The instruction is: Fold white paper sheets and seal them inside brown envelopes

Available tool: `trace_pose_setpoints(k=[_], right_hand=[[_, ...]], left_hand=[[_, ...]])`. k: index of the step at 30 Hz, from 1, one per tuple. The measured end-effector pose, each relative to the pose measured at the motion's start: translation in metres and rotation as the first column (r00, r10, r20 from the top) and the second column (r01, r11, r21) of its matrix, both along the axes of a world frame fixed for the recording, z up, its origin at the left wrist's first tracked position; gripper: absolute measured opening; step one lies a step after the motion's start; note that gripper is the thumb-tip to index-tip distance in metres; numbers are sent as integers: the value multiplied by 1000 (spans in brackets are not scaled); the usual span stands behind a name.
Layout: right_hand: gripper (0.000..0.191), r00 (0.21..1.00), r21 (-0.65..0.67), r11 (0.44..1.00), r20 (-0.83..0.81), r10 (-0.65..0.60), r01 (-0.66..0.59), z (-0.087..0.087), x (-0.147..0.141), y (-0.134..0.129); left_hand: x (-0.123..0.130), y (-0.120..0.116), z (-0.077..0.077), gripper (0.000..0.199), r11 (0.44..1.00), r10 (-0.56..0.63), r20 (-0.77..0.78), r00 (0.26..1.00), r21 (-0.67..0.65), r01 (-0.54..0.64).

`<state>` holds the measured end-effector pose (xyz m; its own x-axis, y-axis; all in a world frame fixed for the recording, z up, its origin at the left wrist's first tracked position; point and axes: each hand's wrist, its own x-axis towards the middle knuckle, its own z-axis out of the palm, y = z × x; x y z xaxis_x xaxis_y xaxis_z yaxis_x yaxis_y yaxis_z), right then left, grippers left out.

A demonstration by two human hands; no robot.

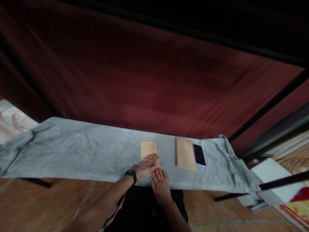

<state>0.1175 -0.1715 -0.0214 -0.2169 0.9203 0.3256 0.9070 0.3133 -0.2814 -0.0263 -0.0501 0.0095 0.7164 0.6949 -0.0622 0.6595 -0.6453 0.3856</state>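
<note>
A flat tan paper piece [147, 147], perhaps an envelope or a paper bag, lies on the grey cloth-covered table [96, 151] in front of me. My left hand [146, 165] rests flat across its lower half, fingers extended toward the right. At the paper's lower right corner, the fingertips of my right hand [160, 187] press down, with the fingers stretched out. Both hands hide the paper's near part. To the right sits a small stack of similar tan paper pieces [185, 154], their edges slightly offset.
A dark-screened phone [199, 154] lies right beside the stack. Behind the table hangs a dark red curtain [145, 90] within a black frame. A white box [277, 180] stands beyond the right end, near a metal bar [285, 181]. Tiled floor [205, 209] shows below.
</note>
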Motion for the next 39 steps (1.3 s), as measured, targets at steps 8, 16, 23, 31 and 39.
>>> trace_pose_setpoints(k=[8, 16, 23, 31, 39], right_hand=[[41, 999, -3, 1000, -52, -16, 16, 3, -1, 1], [46, 976, -30, 993, -190, 106, -114, 12, 26, 23], [47, 975, -236, 947, -7, 223, -219, 18, 23, 67], [55, 980, -214, 966, 102, 170, -145, 12, 9, 136], [56, 988, -231, 969, 103, 114, -88, 15, 1, 166]], left_hand=[[-8, -40, -3, 63, 998, 60, 75, 995, -14, -60], [-30, -97, -17, 66, 938, 30, 104, 994, 341, -64], [-29, -95, -21, 67, 920, 20, 105, 994, 388, -60], [-25, -98, -22, 72, 935, 44, 85, 995, 346, -71], [-23, -100, -18, 76, 950, 48, 104, 993, 304, -78]])
